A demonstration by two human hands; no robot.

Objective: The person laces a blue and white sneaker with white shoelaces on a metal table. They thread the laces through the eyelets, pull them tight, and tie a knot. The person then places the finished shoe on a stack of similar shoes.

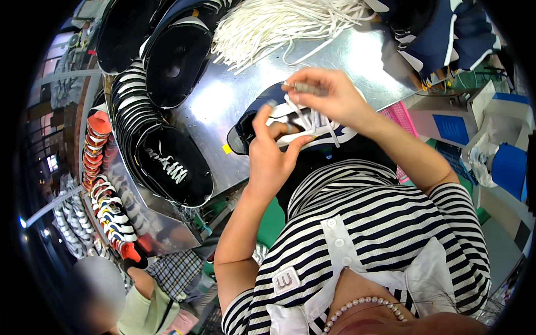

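Observation:
A navy and white shoe upper point(262, 103) with a partly threaded white lace point(316, 120) lies at the near edge of the metal table, against my lap. My left hand point(273, 148) grips its side near the lace opening, thumb and fingers closing on the white edge. Just above the lacing, my right hand point(335, 97) is closed on a small tool with a ridged metallic handle point(308, 88). Its tip, pointing left, is too blurred to make out. A yellow tag point(226, 148) shows beside the upper's dark mesh end.
A heap of white laces point(279, 28) lies at the table's far side. Nested dark shoe uppers point(129, 117) curve along the left; more navy uppers point(446, 39) are piled far right. A pink basket point(399, 118) and boxes point(474, 128) stand right. Another person point(148, 307) is lower left.

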